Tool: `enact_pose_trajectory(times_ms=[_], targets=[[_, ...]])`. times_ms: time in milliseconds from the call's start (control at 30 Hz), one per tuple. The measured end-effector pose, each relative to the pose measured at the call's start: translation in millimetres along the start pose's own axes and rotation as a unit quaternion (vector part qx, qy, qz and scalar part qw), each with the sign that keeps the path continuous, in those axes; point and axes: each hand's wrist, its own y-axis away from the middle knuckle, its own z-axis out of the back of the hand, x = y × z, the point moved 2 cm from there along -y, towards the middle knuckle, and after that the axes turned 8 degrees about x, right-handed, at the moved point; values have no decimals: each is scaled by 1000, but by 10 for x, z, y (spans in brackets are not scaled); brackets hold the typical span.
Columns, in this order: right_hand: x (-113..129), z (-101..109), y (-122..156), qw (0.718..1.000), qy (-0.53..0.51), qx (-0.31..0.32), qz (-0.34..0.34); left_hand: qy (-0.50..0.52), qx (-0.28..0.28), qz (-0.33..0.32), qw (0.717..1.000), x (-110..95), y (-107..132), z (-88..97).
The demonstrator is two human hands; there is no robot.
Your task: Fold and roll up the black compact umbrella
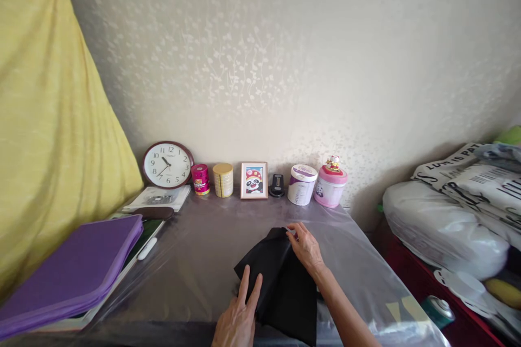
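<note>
A piece of black cloth with folds and a pointed left corner lies over the near part of the table. My right hand pinches its top edge between thumb and fingers, with the forearm crossing its right side. Lower down on the left, my left hand rests against the cloth, two digits stretched out and spread over it. Its other fingers are hidden.
Along the wall stand a clock, a pink tin, a yellow-lidded container, a framed panda picture, a small black device and two tubs. A purple folder lies left; bagged bedding is right.
</note>
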Motion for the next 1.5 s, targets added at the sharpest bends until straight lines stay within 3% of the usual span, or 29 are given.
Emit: enact_pose_trajectory(times_ms=[467, 567, 633, 767, 833, 1000, 1233, 1500], targets=[[66, -9, -169, 991, 117, 51, 47, 3, -4, -9, 1000, 35, -32, -55], [51, 8, -229, 996, 46, 64, 48, 5, -9, -16, 1000, 39, -34, -64], [13, 6, -272, 993, -65, 100, 26, 5, -6, -20, 1000, 37, -41, -73], [-83, -52, -331, 920, -315, 212, -99, -2, 11, -17, 1000, 26, -64, -93], [-97, -66, -359, 900, -353, 224, -122, -5, 19, -11, 1000, 24, -76, -100], [-91, -119, -469, 892, -376, 205, -142, -17, 34, -7, 999, 37, -105, -116], [-101, -355, -651, 900, -357, 198, -151, -53, 21, -22, 998, 32, -159, -154], [-74, -533, -780, 947, -202, 215, -126, -116, -12, -14, 993, 9, -189, -231]])
